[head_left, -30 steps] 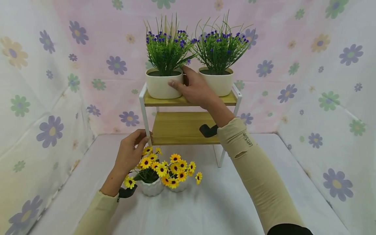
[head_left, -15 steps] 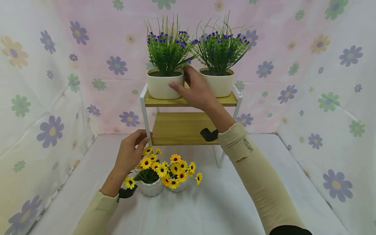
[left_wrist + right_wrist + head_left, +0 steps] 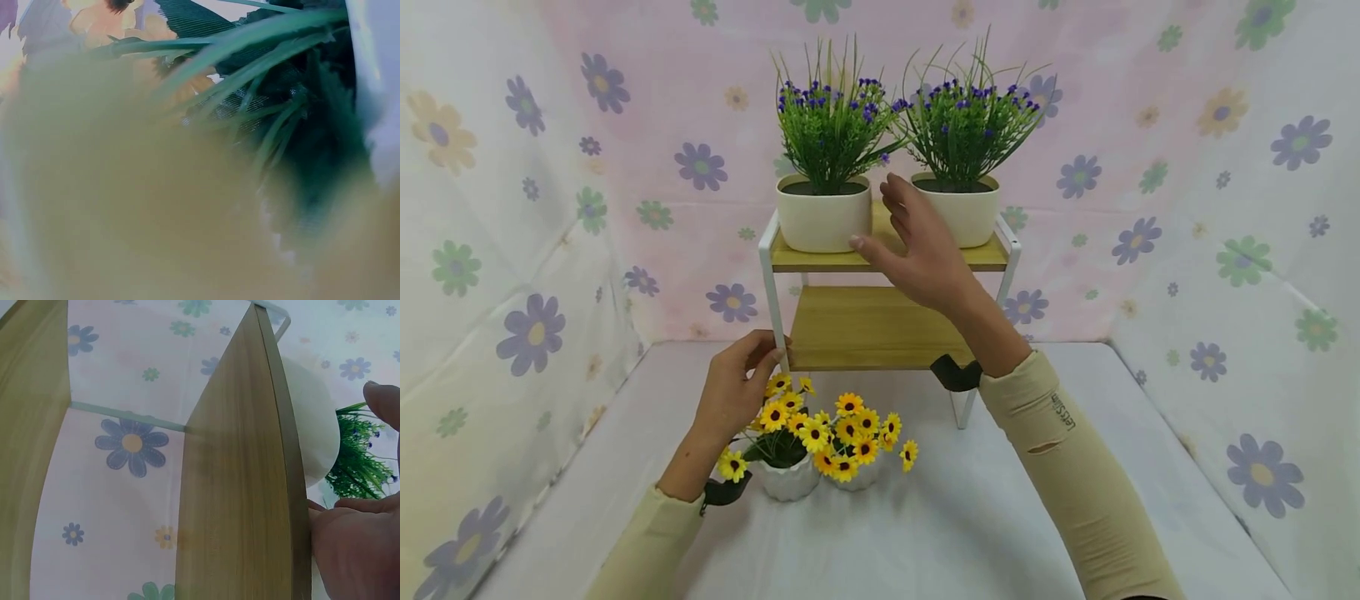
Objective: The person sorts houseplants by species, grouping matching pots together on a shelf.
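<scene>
Two oval cream pots of grassy plants with purple flowers, a left plant pot and a right plant pot, stand on the top board of a two-tier wooden shelf with a white frame. My right hand hovers in front of the gap between them, fingers extended, thumb near the left pot and apart from it. In the right wrist view the hand shows beside the top board's edge. My left hand grips the shelf's left front leg, thumb in front; its other fingertips are partly hidden behind.
Two white pots of yellow flowers, a left flower pot and a right flower pot, stand on the white-covered table below the shelf, close to my left forearm. Blurred petals and green leaves fill the left wrist view. Flower-print cloth surrounds the table.
My right hand has let go of the left plant pot and drawn back to the right and slightly down. My left hand keeps its place on the shelf leg.
</scene>
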A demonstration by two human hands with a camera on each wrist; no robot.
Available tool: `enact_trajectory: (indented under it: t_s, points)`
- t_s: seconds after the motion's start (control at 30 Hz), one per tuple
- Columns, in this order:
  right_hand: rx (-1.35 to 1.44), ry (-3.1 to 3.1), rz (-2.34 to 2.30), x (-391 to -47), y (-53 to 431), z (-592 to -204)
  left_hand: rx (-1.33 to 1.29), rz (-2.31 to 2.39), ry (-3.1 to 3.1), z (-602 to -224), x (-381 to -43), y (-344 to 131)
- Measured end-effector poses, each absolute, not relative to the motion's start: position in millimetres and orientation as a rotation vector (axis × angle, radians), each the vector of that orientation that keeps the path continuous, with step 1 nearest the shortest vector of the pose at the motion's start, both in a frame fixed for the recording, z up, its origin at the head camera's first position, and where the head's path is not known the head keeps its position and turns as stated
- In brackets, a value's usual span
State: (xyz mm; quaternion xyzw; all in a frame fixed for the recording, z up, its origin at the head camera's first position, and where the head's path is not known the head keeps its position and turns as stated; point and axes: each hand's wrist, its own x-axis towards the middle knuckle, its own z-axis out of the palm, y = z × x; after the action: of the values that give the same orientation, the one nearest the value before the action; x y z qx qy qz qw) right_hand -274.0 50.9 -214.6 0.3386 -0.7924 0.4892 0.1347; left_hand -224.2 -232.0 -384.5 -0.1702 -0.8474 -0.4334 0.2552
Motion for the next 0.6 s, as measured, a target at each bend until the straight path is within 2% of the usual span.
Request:
enact_trajectory:
  t_s: [0.6]
  points:
    - [1.334, -1.843, 1.42, -240.7, 76.6, -286.9, -0.465, -1.157, -2.302, -385.1, -223.1, -231.6]
